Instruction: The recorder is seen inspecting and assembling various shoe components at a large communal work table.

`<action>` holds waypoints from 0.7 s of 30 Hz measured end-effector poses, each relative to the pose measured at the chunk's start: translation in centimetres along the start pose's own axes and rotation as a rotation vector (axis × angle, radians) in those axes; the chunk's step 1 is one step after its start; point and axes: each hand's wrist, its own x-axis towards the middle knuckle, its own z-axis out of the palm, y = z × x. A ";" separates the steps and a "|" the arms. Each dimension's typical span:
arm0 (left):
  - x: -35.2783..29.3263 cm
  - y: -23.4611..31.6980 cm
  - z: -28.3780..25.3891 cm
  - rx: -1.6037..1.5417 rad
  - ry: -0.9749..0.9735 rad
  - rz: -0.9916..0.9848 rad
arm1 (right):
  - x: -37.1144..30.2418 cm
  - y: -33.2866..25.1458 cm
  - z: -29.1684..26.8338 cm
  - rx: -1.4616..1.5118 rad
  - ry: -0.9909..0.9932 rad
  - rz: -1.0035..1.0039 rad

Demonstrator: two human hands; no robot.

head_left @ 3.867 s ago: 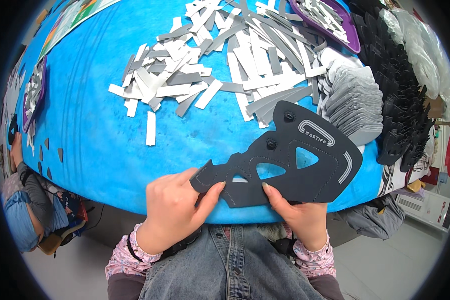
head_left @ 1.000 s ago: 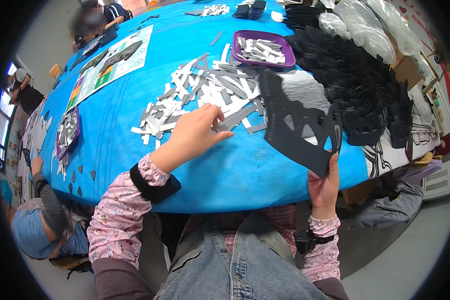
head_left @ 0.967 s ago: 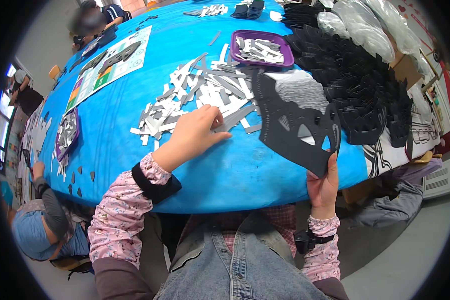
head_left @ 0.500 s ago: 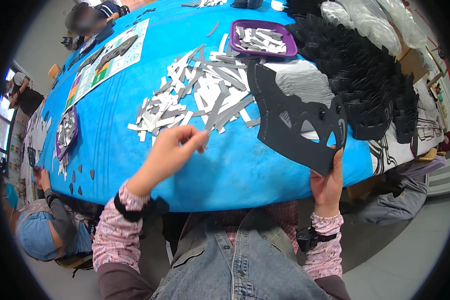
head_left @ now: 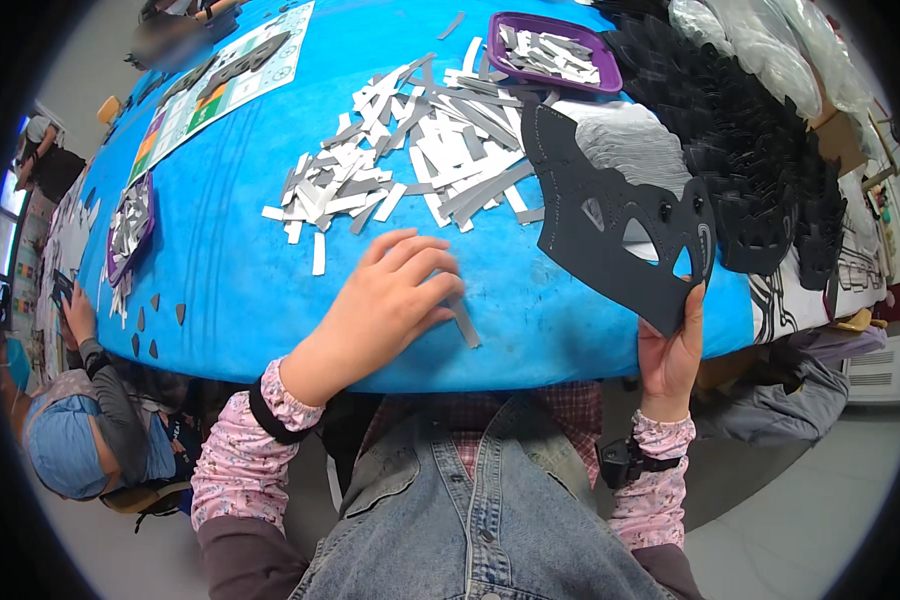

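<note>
At the right, my right hand [head_left: 672, 352] grips the lower edge of a black mask-shaped piece [head_left: 595, 243] with cut-out eye holes, dotted lines and two small dark round studs. The piece is tilted above the table, its upper left end near a stack of white sheets [head_left: 635, 145]. Near the table's front edge, my left hand [head_left: 395, 300] is palm down with bent fingers. A narrow grey strip [head_left: 466, 324] sticks out from beneath its fingertips, pinched there; the thumb is mostly hidden. Beyond this hand lies a loose heap of white and grey strips [head_left: 370, 170].
A purple tray [head_left: 610, 78] of strips stands behind the heap, and another purple tray [head_left: 148, 240] is at the left. Black shaped pieces [head_left: 730, 130] are piled at the right. A printed sheet [head_left: 270, 85] lies far left. Another person [head_left: 75, 440] sits at left.
My left hand has moved right and turned palm down; its grey strip now points toward me instead of away. My right hand still holds the black piece. The view has shifted slightly.
</note>
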 end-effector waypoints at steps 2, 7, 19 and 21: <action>-0.3 -0.3 0.2 -0.011 -0.020 0.001 | -0.1 0.0 0.2 -0.005 0.020 -0.007; -1.4 -0.6 0.3 -0.038 -0.060 -0.112 | -0.1 0.2 0.6 -0.026 0.017 -0.008; -2.4 0.3 0.0 -0.210 -0.010 -0.238 | 0.0 0.1 0.1 -0.072 0.010 0.011; -2.7 0.2 -0.1 -0.222 -0.032 -0.230 | 0.0 0.2 0.4 -0.067 0.046 0.003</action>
